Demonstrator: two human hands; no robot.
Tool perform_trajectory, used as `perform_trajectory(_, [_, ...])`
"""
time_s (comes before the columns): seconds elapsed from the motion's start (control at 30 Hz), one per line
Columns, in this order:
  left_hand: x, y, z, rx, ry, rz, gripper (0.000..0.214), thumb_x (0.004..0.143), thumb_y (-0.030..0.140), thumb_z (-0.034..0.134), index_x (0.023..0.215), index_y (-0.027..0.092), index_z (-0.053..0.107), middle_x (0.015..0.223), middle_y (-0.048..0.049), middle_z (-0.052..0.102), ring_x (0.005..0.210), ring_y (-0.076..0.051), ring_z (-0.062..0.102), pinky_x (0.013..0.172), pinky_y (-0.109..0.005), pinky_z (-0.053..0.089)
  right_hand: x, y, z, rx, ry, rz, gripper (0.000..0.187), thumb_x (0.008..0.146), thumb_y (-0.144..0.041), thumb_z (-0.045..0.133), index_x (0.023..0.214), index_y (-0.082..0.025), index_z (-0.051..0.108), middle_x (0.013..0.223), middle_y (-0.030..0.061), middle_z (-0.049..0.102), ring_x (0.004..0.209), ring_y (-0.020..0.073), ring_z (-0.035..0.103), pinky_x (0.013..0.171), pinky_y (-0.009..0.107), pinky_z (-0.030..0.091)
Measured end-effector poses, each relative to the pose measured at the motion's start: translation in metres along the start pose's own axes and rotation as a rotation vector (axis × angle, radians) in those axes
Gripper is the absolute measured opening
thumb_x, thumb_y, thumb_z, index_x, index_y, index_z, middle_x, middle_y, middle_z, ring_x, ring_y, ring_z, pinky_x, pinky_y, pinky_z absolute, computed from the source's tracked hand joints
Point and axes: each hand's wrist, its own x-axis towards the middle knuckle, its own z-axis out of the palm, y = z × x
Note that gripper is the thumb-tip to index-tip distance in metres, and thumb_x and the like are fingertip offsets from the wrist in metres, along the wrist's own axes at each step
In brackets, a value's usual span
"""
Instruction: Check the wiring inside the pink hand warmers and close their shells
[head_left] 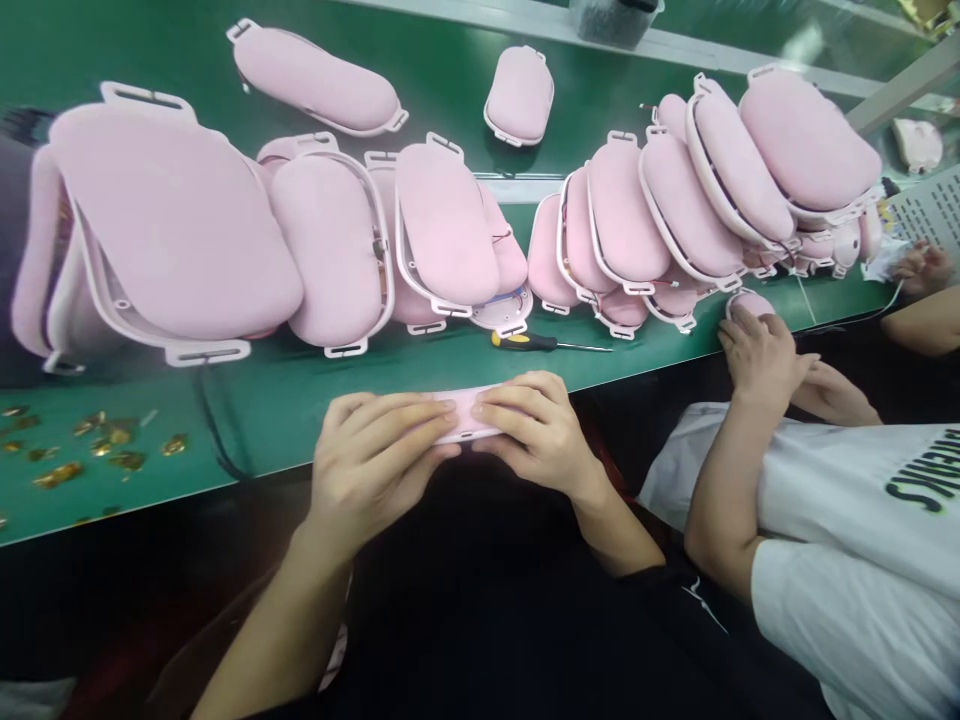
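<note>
A pink padded pad with a pale rim [466, 412] is held between my two hands at the bench's front edge. My left hand [379, 450] wraps its left end, fingers on top and thumb beneath. On the other end my right hand [534, 425] is closed in the same way. A small dark slot shows on the rim facing me; most of the pad is covered by my fingers. Just beyond lies a screwdriver with a yellow and black handle [521, 341]. Behind it, several pink padded pads with slotted white tabs [450, 225] lean in an overlapping row.
Two more pink pads lie farther back, a long one [319, 80] and a short one [520, 95]. Small gold-coloured pieces [112, 435] are scattered at left on the green bench [277, 400]. At right a co-worker's hands [761, 355] hold a pink pad. A black cable [214, 425] hangs over the edge.
</note>
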Motion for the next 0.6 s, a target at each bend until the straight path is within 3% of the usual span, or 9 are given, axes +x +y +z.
perform_trajectory(0.33, [-0.001,0.010,0.010,0.038,0.100,-0.072,0.020,0.096,0.009,0.077,0.106,0.026,0.073,0.096,-0.0022,0.087,0.090,-0.026,0.083,0.079,-0.043,0.045,-0.004,0.000,0.019,-0.083,0.084,0.021,0.014,0.105,-0.037,0.073,0.116,-0.036,0.082,0.101,-0.0017,0.083,0.101,0.0214,0.072,0.095,0.043,0.043])
perform_trajectory(0.5, [0.005,0.011,0.009,0.071,0.114,-0.064,0.014,0.100,0.010,0.072,0.106,0.023,0.072,0.089,-0.0029,0.084,0.086,-0.025,0.081,0.078,-0.043,0.042,0.009,-0.003,0.012,-0.066,0.177,-0.034,0.010,0.103,-0.034,0.074,0.110,-0.030,0.080,0.098,-0.0006,0.084,0.094,0.0200,0.073,0.093,0.043,0.045])
perform_trajectory(0.6, [0.019,0.004,0.008,0.045,0.073,-0.065,0.012,0.105,0.012,0.066,0.108,0.022,0.072,0.093,-0.0025,0.084,0.084,-0.021,0.080,0.078,-0.041,0.046,0.022,-0.007,-0.007,-0.069,0.027,-0.036,0.023,0.101,-0.034,0.077,0.121,-0.024,0.075,0.119,0.0059,0.083,0.109,0.0230,0.075,0.097,0.041,0.054])
